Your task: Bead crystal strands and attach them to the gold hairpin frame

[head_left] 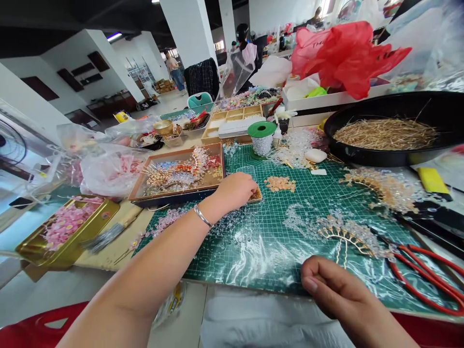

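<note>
Head view: a gold-wire hair comb (pixel 344 233) trailing crystal beads lies on the green cutting mat (pixel 319 195), with a second comb (pixel 377 186) further right and far; both look well along, though their beaded strands seem loosely spread. More beadwork lies in the wooden tray (pixel 181 169). The hands are well apart: the left hand (pixel 232 191) reaches far to a small brown piece (pixel 256 195) by the tray's corner, whether gripping it is hidden, while the right hand (pixel 337 285) curls closed, apparently empty, just near the comb.
</note>
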Available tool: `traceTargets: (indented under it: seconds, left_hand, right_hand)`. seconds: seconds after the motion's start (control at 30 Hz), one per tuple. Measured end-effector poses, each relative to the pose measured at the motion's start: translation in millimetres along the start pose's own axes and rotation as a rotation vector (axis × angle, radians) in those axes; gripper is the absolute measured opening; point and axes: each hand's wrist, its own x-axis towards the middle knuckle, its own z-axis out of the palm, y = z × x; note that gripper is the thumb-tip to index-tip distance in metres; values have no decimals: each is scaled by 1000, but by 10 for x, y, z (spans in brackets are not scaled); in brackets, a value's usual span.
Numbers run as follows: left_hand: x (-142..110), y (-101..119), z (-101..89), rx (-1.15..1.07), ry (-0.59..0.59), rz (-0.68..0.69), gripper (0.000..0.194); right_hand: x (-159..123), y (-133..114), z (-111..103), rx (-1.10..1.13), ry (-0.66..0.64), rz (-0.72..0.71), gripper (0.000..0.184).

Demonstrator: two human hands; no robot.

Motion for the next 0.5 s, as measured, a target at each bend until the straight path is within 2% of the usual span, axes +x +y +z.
traceTargets:
  seconds: [0.17,0.3,0.4,0.5]
  left_hand:
    - [-31,7,-30,-87,35,-52,23]
    - [-127,97,-169,-248,134,-115,25]
    - [-340,321,-288,-447,235,-167,24]
    - [-692,739,-272,-695,274,-191,26]
  right_hand:
    - [-5,-18,38,28,75,-1,42]
    - [12,-27,88,57,143,-42,43]
    - [-47,-68,95,70,214,-62,44]
    - [-260,-169,140,-99,276,-172,38]
